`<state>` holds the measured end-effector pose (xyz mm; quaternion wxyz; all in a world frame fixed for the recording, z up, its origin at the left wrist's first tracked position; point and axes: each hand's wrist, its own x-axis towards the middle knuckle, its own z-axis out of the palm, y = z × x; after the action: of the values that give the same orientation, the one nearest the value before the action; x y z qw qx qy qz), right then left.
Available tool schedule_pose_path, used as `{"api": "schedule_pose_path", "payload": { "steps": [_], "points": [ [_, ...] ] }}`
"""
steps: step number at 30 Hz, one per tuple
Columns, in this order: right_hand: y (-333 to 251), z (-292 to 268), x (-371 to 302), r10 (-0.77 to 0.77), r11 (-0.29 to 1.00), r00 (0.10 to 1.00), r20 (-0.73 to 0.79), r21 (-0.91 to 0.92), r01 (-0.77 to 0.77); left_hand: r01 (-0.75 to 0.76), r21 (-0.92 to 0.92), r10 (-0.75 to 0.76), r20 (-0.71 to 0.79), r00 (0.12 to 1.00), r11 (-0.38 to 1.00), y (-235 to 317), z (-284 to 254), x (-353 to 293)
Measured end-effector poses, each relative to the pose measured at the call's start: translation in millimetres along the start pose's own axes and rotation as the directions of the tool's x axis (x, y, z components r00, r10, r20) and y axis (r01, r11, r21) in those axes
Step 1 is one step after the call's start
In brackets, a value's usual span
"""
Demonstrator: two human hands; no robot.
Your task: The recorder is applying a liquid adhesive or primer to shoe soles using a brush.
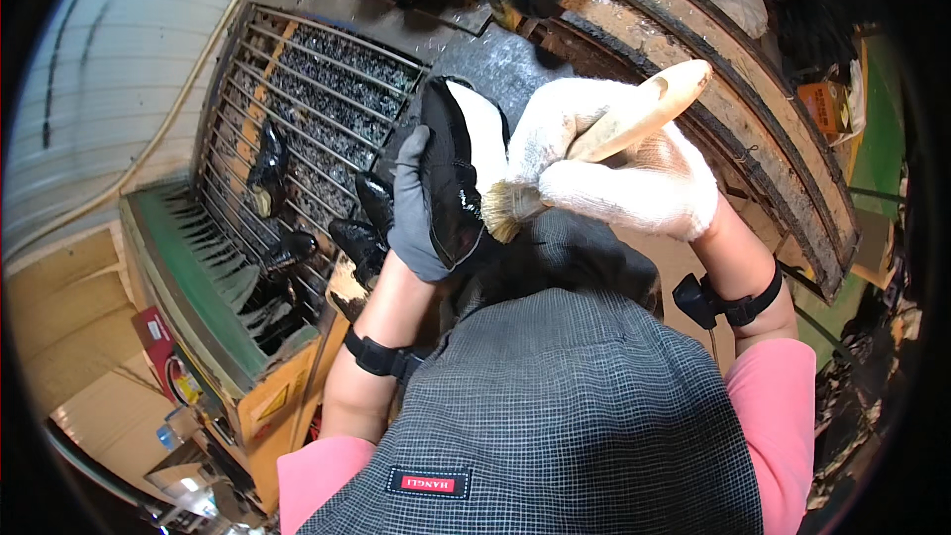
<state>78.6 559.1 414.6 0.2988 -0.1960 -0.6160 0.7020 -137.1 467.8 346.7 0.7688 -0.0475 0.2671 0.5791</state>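
A black shoe (448, 154) with a pale, whitish face on its right side is held up by my left hand (409, 206), which wears a grey glove and wraps round the shoe's left side. In a white knitted glove, my right hand (619, 178) grips a brush (642, 117) by its thick wooden handle. The handle points up and to the right. Its pale bristles point down and left, against or very close to the shoe's lower right edge. The palm-side fingers of my left hand are partly hidden behind the shoe.
Left of the shoe, a metal-barred rack (322, 124) carries several glossy black shoe-shaped pieces (269, 173). A green machine edge (188, 258) borders it. Long curved wooden rails (713, 50) run along the right side, with an orange box (827, 107) beyond. A dark checked cloth (584, 396) fills the front.
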Motion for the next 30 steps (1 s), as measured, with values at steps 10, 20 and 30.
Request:
{"api": "schedule_pose_path", "payload": {
  "steps": [10, 20, 30],
  "points": [
    [5, -96, -20, -0.063, 0.995, 0.99, -0.127, -0.085, 0.053, -0.061, 0.304, 0.028, 0.113, 0.993, 0.951, -33, 65, 49],
    [36, -113, -116, 0.079, 0.97, 0.569, -0.819, 0.196, 0.147, -0.257, 0.831, 0.022, 0.308, 0.951, -0.493, -21, 157, 240],
    [56, -90, -108, 0.175, 0.978, 0.58, -0.795, 0.206, -0.013, -0.292, 0.51, 0.074, 0.581, 0.811, -0.809, -60, 149, 223]
  ]
}}
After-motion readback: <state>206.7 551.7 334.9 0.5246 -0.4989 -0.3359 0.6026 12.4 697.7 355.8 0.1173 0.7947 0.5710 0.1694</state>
